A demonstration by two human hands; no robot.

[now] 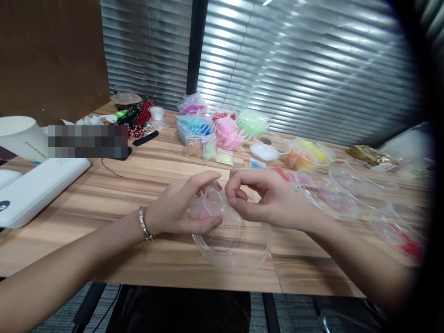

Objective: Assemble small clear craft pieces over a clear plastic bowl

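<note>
My left hand (189,203) is curled around a small clear plastic piece with a pink tint (210,208). Whether it is a bag or a cup I cannot tell. Close by on the right, my right hand (263,199) has its fingers curled and thumb pressed to the fingertips, at the edge of that piece. What it pinches, if anything, is too small to make out. Beneath both hands a round clear plastic bowl (239,266) rests on the wooden table near its front edge.
At the back stand clear bowls with blue pieces (194,125), pink pieces (229,132) and green pieces (251,121). Small zip bags (193,145) lie before them. Several clear containers (328,199) spread rightward. A white device (45,187) and paper cup (21,138) are left.
</note>
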